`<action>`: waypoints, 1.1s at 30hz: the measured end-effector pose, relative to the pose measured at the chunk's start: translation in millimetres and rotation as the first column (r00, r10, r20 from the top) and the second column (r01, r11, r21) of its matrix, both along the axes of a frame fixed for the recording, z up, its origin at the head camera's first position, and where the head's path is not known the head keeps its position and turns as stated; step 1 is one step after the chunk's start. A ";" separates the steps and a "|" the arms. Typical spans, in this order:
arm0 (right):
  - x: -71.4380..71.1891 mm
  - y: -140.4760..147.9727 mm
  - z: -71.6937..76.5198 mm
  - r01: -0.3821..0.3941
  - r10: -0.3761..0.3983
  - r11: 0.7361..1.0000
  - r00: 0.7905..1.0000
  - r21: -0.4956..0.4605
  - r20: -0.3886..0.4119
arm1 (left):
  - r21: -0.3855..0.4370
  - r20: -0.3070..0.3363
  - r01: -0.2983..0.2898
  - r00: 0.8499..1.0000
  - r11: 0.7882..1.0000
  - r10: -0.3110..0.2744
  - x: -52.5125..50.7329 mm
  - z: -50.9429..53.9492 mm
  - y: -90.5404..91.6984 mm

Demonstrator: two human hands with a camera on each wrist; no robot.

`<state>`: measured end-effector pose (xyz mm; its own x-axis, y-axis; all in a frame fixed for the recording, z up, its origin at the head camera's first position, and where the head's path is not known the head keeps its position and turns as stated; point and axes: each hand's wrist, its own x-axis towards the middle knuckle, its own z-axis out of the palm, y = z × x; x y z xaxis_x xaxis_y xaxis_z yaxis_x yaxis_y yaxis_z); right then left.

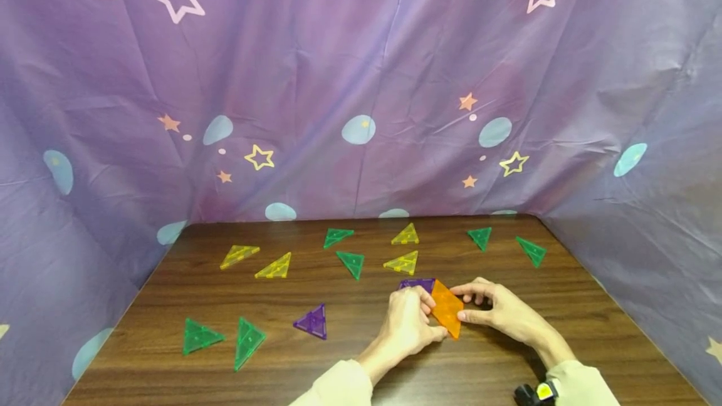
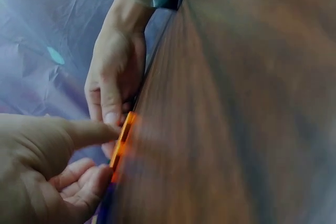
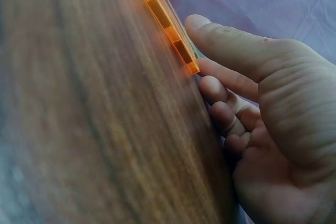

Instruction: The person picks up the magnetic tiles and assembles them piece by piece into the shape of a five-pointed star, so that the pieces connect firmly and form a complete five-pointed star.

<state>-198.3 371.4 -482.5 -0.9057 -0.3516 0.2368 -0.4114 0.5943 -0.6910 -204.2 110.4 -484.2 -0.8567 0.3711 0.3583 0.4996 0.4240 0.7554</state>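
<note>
Fingers of the left hand [image 1: 407,322] curled, pinching an orange tile [image 1: 447,309] along its left side, thumb at the lower-left edge. Right hand [image 1: 506,312]: thumb and index finger pinch the same tile across its right corner, remaining fingers bent. Writing: yellow label [image 1: 545,391] on a black wrist device [image 1: 526,395] at the right cuff carries marks too small to read. Position: orange tile lies on the brown table [image 1: 361,381], between the two hands; a purple tile [image 1: 416,283] meets its upper-left edge. Second purple triangle [image 1: 313,322] apart, left of the left hand; green triangles [image 1: 201,336] and yellow triangles [image 1: 275,265] spread around. Obscured: left hand covers part of the adjoining purple tile, so its full outline cannot be made out. Both wrist views show the orange tile nearly edge-on and partly blurred, dark slots in its rim visible from the right wrist; whether it is one piece or several cannot be told. Both pale sleeves [image 1: 341,386] cut off by the head view's lower border.
</note>
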 end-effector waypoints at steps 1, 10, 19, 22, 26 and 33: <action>-0.1 0.0 -0.6 0.004 -0.004 1.000 1.000 0.001 0.003 | 0.018 0.004 0.004 1.000 1.000 -0.004 -0.7 1.4 -0.8; -1.5 -1.7 -4.0 0.003 -0.003 1.000 0.999 -0.014 -0.036 | 0.010 -0.075 -0.009 0.997 1.000 0.010 -4.8 30.3 -26.6; -0.1 -1.2 -2.0 0.014 -0.014 1.000 1.000 -0.011 0.008 | 0.066 -0.035 -0.005 0.999 0.998 0.007 -12.7 34.1 -67.8; -0.5 -1.4 -3.1 0.014 -0.014 1.000 1.000 -0.005 -0.006 | 0.064 -0.040 -0.001 0.999 0.998 0.003 -15.3 31.4 -85.6; -0.9 -2.2 -4.6 0.010 -0.010 1.000 1.000 -0.010 -0.007 | 0.044 -0.043 -0.023 0.999 0.999 0.025 -17.5 28.5 -113.0; -0.3 -1.5 -2.5 0.017 -0.017 1.000 1.000 -0.007 -0.003 | -0.009 -0.048 -0.085 0.995 0.996 0.084 -17.6 22.8 -156.4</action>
<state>-198.6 369.9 -485.0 -0.9108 -0.3344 0.2422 -0.4035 0.5964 -0.6939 -221.9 -46.0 -461.3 -0.8671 0.3025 0.3957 0.4970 0.4743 0.7266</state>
